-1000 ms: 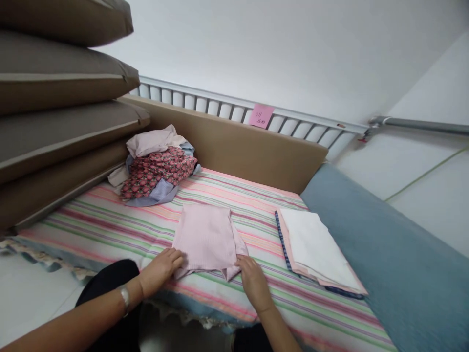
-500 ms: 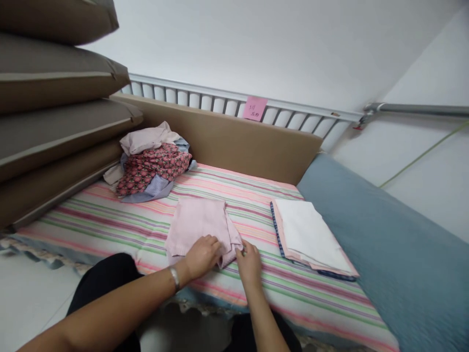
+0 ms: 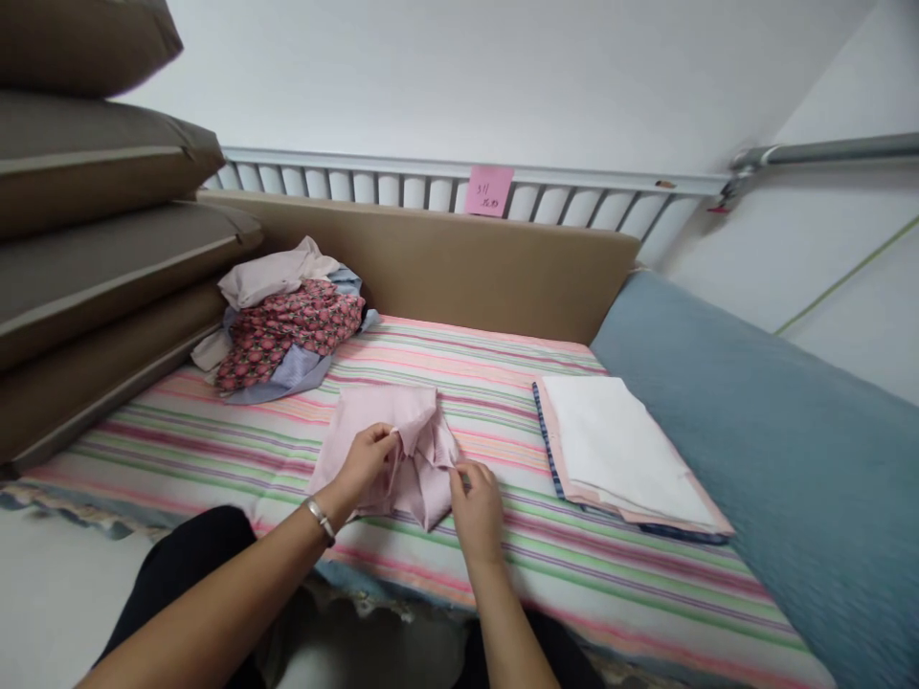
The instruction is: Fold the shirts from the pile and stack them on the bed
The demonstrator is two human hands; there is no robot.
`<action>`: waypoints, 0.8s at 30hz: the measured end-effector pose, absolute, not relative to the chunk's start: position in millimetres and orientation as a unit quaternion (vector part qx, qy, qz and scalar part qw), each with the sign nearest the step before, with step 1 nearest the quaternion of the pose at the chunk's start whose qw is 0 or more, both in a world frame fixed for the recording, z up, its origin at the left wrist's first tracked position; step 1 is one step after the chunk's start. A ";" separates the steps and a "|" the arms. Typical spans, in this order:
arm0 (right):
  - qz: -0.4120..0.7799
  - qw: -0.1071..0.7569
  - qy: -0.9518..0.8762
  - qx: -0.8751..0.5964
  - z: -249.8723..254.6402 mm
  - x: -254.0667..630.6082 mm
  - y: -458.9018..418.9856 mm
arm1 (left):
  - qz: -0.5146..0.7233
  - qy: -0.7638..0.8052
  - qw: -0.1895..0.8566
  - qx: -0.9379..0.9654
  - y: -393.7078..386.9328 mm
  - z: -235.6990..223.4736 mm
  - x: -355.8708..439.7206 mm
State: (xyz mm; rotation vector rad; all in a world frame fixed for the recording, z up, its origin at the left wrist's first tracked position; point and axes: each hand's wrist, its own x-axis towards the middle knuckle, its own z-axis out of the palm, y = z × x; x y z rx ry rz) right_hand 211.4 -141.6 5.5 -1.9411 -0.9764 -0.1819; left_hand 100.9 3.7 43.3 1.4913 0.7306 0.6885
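Now a pink cloth (image 3: 420,483) is spread, partly folded, beneath and between both grips on a striped sheet (image 3: 517,459). A bunched fold near its middle is pinched and lifted by the left grip (image 3: 365,461), while its right edge is held in the narrow right grip (image 3: 478,505). Beyond the left grip, farther left, a rumpled clothes pile (image 3: 294,325) is heaped. Right of the right grip, a flat cloth stack (image 3: 621,445) is topped with white.
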 end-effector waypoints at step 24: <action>0.059 0.562 -0.266 -0.781 6.0 209.4 -141.4 | 0.398 0.399 0.572 0.597 27.5 33.9 87.7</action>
